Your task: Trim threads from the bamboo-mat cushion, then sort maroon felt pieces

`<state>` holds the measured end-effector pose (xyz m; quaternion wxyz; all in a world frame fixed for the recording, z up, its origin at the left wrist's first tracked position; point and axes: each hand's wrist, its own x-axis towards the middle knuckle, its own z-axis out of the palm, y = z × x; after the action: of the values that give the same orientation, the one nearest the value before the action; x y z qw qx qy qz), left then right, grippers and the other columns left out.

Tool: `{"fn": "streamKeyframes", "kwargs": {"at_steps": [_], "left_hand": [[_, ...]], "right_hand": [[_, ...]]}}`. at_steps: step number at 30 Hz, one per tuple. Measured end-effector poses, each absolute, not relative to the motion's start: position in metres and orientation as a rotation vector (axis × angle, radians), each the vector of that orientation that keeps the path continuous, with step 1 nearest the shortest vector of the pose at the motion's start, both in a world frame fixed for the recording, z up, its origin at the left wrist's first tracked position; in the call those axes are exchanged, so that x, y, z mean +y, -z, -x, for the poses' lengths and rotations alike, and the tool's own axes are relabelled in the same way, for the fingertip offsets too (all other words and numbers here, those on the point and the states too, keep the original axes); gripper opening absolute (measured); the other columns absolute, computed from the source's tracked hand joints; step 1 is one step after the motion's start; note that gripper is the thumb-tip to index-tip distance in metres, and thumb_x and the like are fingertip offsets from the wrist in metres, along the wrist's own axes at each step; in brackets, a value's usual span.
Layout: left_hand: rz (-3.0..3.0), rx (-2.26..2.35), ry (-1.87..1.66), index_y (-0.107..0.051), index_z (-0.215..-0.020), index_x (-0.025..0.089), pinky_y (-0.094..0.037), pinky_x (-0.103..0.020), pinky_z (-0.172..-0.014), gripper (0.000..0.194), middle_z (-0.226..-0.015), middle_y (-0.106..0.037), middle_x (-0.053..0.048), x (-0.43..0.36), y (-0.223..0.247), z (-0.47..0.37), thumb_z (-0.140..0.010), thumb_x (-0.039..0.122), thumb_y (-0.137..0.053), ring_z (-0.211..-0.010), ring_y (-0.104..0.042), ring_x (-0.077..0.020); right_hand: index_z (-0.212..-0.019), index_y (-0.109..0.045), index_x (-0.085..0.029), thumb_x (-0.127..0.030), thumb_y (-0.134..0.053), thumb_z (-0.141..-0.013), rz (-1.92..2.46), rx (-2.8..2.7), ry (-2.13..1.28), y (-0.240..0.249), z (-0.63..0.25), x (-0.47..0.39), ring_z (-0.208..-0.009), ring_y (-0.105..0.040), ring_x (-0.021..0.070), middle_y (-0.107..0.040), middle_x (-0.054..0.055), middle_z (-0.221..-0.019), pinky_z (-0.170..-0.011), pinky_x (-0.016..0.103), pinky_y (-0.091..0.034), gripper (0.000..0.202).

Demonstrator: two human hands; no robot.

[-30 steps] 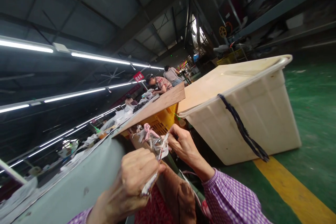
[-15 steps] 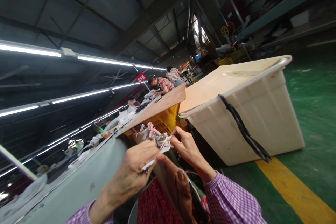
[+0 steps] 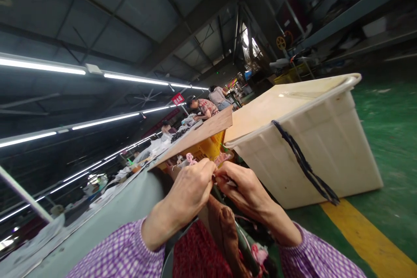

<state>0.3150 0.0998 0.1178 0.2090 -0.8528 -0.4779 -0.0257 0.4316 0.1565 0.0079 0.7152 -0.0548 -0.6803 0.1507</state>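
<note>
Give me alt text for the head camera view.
A person's left hand and right hand, with purple checked sleeves, are close together, hiding anything between them. Red material lies below; a large white bin stands at the right.

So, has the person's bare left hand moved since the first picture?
Yes: the left hand has moved up and rightward in view, closer to the large white plastic bin.
</note>
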Motion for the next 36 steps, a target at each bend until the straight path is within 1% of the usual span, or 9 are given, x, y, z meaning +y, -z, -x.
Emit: {"fn": "streamKeyframes", "kwargs": {"at_steps": [4,6,9,14,16,20,26,31,36], "left_hand": [[2.434,-1.25,0.099,-0.06,-0.082,0.012,-0.044,-0.031,-0.07,0.022,-0.081,-0.062,-0.007,0.101,-0.121,-0.312,-0.088,0.007,-0.04,-0.074,-0.057,-0.018],[2.525,-1.216,0.182,-0.065,-0.085,0.013,-0.045,-0.029,-0.073,0.023,-0.084,-0.064,-0.007,0.102,-0.123,-0.309,-0.088,0.008,-0.043,-0.078,-0.059,-0.0167],[2.681,-1.236,0.383,-0.071,-0.085,0.017,-0.046,-0.026,-0.075,0.024,-0.085,-0.068,-0.004,0.102,-0.124,-0.304,-0.086,0.01,-0.048,-0.079,-0.061,-0.0143],[2.723,-1.645,0.904,-0.074,-0.083,0.016,-0.047,-0.022,-0.056,0.02,-0.08,-0.069,-0.005,0.099,-0.119,-0.3,-0.081,0.017,-0.054,-0.064,-0.06,-0.0125],[2.662,-1.705,0.998,-0.074,-0.078,0.016,-0.048,-0.023,-0.059,0.017,-0.078,-0.07,-0.005,0.099,-0.116,-0.301,-0.077,0.017,-0.056,-0.066,-0.061,-0.0134],[2.493,-1.755,0.964,-0.07,-0.071,0.016,-0.05,-0.027,-0.071,0.008,-0.08,-0.07,-0.005,0.1,-0.113,-0.305,-0.071,0.019,-0.062,-0.075,-0.064,-0.017],[2.445,-1.673,0.66,-0.066,-0.071,0.016,-0.047,-0.03,-0.072,0.01,-0.077,-0.069,-0.004,0.101,-0.119,-0.308,-0.074,0.017,-0.057,-0.073,-0.062,-0.017],[2.53,-1.702,0.532,-0.066,-0.068,0.016,-0.043,-0.027,-0.07,0.009,-0.075,-0.068,-0.002,0.101,-0.131,-0.309,-0.072,0.016,-0.058,-0.073,-0.061,-0.0158],[2.459,-1.725,0.435,-0.063,-0.067,0.016,-0.036,-0.024,-0.056,0.01,-0.061,-0.06,0.002,0.103,-0.132,-0.314,-0.068,0.011,-0.054,-0.055,-0.05,-0.011]], "right_hand": [[-0.1,-0.058,-0.018,-0.018,-0.038,-0.095,0.086,-1.347,-0.32,-0.013,-0.426,0.172,-0.093,-0.058,0.0145,-0.063,0.009,-0.101,-0.079,0.026,-0.046,0.02],[-0.091,-0.059,-0.017,-0.022,-0.04,-0.094,0.151,-1.373,-0.312,-0.012,-0.423,0.18,-0.079,-0.06,0.0132,-0.065,0.006,-0.088,-0.07,0.024,-0.046,0.02],[-0.068,-0.054,-0.017,-0.03,-0.046,-0.092,0.302,-1.379,-0.417,-0.008,-0.418,0.183,-0.057,-0.051,0.0103,-0.056,0.0,-0.063,-0.056,0.022,-0.04,0.029],[-0.067,-0.051,-0.017,-0.038,-0.045,-0.093,0.357,-1.265,-0.627,0.006,-0.405,0.163,-0.055,-0.046,0.0096,-0.053,-0.001,-0.061,-0.054,0.022,-0.036,0.034],[-0.066,-0.05,-0.017,-0.037,-0.043,-0.094,0.338,-1.24,-0.596,0.014,-0.398,0.154,-0.057,-0.046,0.0097,-0.052,-0.001,-0.063,-0.055,0.022,-0.035,0.035],[-0.065,-0.052,-0.016,-0.038,-0.045,-0.093,0.262,-1.282,-0.718,0.021,-0.394,0.156,-0.057,-0.044,0.0096,-0.05,-0.001,-0.062,-0.054,0.022,-0.035,0.037],[-0.096,-0.066,-0.018,-0.026,-0.057,-0.089,0.096,-1.281,-0.663,0.012,-0.404,0.177,-0.082,-0.06,0.0138,-0.066,0.005,-0.091,-0.073,0.025,-0.046,0.014],[-0.091,-0.067,-0.017,-0.022,-0.061,-0.085,0.04,-1.382,-0.514,0.001,-0.408,0.186,-0.075,-0.059,0.0116,-0.065,0.005,-0.088,-0.065,0.022,-0.046,0.01],[-0.081,-0.066,-0.017,-0.024,-0.061,-0.085,0.032,-1.597,-0.393,-0.015,-0.421,0.197,-0.07,-0.058,0.0118,-0.064,0.004,-0.08,-0.064,0.022,-0.044,0.01]]}}
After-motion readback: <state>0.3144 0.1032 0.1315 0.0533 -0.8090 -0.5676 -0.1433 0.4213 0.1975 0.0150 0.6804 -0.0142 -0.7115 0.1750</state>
